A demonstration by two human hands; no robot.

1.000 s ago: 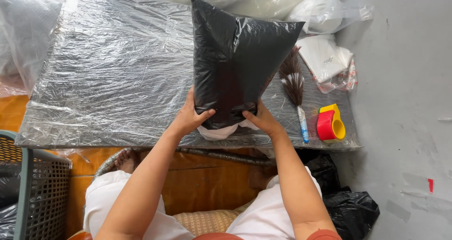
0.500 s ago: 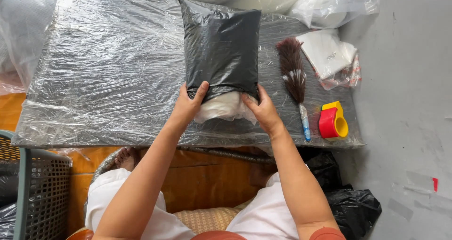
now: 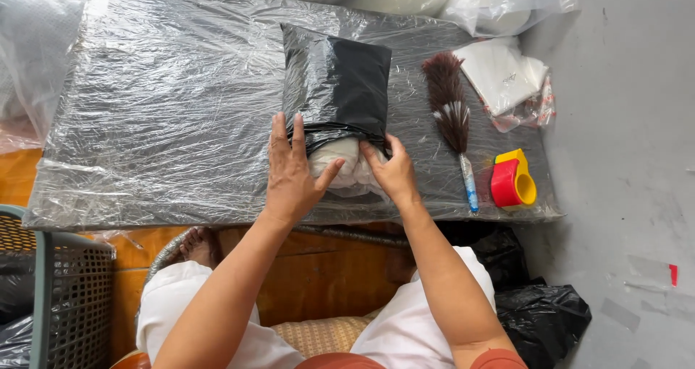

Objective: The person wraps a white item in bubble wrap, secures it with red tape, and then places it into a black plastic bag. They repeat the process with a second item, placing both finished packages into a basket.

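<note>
Pressing down at the centre of the frame, the left hand [image 3: 293, 174] lies flat and spread, fingers extended over the lower edge of a black plastic bag [image 3: 340, 87], its thumb angled toward the white bundle [image 3: 340, 168] that protrudes from the bag's mouth. The right hand [image 3: 391, 174] is curled, fingertips tucked against the bundle's right side just under the bag's gathered rim; both hands thus bracket the opening, apparently to keep the contents from sliding out. The bag rests lengthwise on a plastic-wrapped board [image 3: 159, 123] whose film covering gives a smooth working surface. Right of the bag, apart from it, lie a feather duster [image 3: 450, 116] and, lower right, a red and yellow tape dispenser [image 3: 514, 181], both within reach of the right hand. A grey slatted basket [image 3: 65, 297] stands at the lower left.
</note>
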